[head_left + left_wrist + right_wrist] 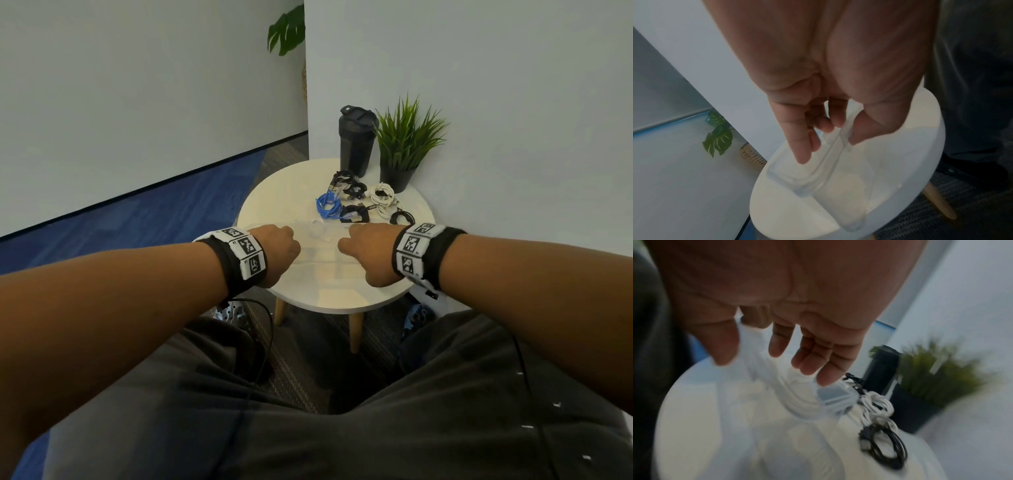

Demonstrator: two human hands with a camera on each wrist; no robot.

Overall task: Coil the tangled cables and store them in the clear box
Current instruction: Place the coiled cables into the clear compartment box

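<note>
The left hand (818, 116) pinches the clear box (818, 175) rim to steady it — right hand (797, 340) fingers hang loose, holding nothing.

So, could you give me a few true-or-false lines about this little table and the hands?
1. The clear box sits on the round table between both hands. True.
2. The blue cable already lies in the box. False: it lies on the table behind it.
3. The left hand grips the box's rim. True.
4. The potted plant stands left of the dark bottle. False: it stands to its right.
5. The right hand holds a black cable. False: its fingers hold no cable.
</note>
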